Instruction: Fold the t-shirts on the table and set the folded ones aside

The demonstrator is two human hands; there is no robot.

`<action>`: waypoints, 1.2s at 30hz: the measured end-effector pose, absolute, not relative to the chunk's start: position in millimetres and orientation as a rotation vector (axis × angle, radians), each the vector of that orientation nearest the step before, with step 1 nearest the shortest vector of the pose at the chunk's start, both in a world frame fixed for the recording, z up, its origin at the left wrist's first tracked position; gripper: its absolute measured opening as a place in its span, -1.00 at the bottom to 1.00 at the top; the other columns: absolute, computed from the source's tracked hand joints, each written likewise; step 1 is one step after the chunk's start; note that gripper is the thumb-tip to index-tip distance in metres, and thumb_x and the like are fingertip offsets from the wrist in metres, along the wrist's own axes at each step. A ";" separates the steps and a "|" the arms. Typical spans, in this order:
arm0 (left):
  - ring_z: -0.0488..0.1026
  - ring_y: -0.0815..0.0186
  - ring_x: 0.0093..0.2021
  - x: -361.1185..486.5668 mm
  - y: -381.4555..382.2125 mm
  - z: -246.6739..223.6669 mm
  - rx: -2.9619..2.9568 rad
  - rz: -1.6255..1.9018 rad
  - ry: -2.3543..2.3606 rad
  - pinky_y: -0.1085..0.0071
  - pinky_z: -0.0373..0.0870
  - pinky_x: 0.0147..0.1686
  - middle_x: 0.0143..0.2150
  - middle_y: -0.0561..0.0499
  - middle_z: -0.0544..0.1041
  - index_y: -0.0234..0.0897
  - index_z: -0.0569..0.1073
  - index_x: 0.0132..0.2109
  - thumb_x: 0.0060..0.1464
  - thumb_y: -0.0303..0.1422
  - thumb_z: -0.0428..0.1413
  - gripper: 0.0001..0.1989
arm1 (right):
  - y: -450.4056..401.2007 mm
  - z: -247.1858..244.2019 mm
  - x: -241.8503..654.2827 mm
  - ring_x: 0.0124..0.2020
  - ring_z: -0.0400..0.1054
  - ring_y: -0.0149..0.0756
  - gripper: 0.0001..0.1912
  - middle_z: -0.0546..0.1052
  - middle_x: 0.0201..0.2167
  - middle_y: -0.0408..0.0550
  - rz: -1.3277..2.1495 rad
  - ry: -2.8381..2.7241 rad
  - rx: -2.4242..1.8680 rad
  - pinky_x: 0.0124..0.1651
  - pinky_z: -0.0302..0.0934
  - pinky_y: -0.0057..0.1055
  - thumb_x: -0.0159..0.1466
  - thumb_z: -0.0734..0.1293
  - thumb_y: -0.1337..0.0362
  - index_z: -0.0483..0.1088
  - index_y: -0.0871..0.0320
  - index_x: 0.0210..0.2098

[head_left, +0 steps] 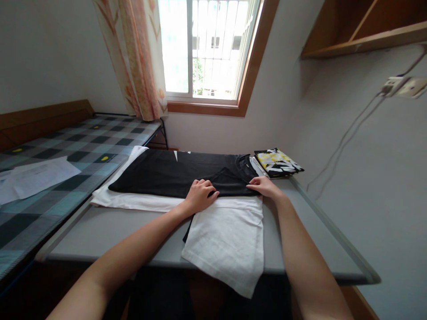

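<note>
A black T-shirt [173,173], folded lengthwise, lies across a white T-shirt [136,201] on the grey table. My left hand [201,195] rests on the black cloth at its near edge, fingers slightly bent and thumb apart. Farther right, my right hand [265,186] pinches the edge of the black T-shirt just below its collar [247,165]. Between my forearms a white sleeve [227,244] spreads toward me and droops over the table's front edge. A bit of black cloth shows under its left side.
The grey table [123,240] has a raised rim. A folded black, white and yellow patterned cloth [278,161] lies at its back right corner. On the left stands a bed with a checked cover [110,133] and papers [43,178]. Cables [343,142] hang along the right wall.
</note>
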State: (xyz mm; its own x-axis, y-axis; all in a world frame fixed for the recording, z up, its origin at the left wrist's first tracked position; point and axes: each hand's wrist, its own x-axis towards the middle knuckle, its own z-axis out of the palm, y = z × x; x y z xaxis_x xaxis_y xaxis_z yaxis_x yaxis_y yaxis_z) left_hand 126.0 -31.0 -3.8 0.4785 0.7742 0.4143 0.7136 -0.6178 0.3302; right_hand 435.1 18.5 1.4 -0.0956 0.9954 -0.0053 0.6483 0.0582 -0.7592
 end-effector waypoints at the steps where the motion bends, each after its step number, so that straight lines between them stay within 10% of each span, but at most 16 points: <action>1: 0.40 0.19 -0.12 125.9 -30.9 -4.4 2.587 0.830 1.366 0.19 0.19 -0.02 -0.15 -0.07 0.56 -0.19 0.62 -0.23 0.25 -0.21 0.04 -0.72 | 19.0 1.1 434.7 -0.56 0.34 -0.34 -0.65 0.53 -0.60 -0.08 0.816 -1.806 -1.647 -0.52 0.17 -0.44 -0.10 0.51 0.00 0.51 0.17 -0.55; 16: 0.31 0.09 0.12 124.5 -31.1 -3.7 2.596 0.913 1.282 0.10 0.10 0.14 0.00 -0.09 0.55 -0.16 0.60 -0.08 0.21 -0.23 0.09 -0.75 | 19.0 -1.1 422.7 -0.55 0.34 -0.33 -0.78 0.49 -0.62 -0.13 0.486 -1.830 -1.803 -0.47 0.13 -0.44 0.02 0.43 0.11 0.46 0.13 -0.56; 27: 0.48 0.21 -0.11 123.1 -26.7 -5.3 2.690 0.731 1.021 0.20 0.21 0.05 -0.12 -0.05 0.59 -0.16 0.60 -0.11 0.19 -0.37 0.06 -0.78 | 18.2 -1.1 428.3 -0.57 0.32 -0.34 -0.76 0.47 -0.63 -0.13 0.571 -1.833 -1.783 -0.52 0.11 -0.45 -0.01 0.46 0.09 0.45 0.13 -0.55; 36: 0.35 0.11 0.19 126.7 -26.9 -9.8 2.577 0.928 1.155 0.12 0.17 0.18 0.15 -0.17 0.47 -0.20 0.51 0.07 0.28 -0.32 -0.05 -0.68 | 7.3 5.6 363.5 0.03 0.39 -0.08 -0.61 0.52 -0.01 0.17 0.062 -1.907 -1.477 0.12 0.20 -0.19 0.35 0.19 0.06 0.50 0.16 -0.07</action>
State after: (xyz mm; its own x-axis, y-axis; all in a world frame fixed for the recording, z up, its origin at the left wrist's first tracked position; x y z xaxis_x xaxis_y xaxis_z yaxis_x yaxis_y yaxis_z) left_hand 126.7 -26.9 -9.8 0.5063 0.7217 0.4719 0.6165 -0.6856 0.3870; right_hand 363.5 7.3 5.6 -0.0917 0.8619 0.4987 0.8274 0.3446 -0.4434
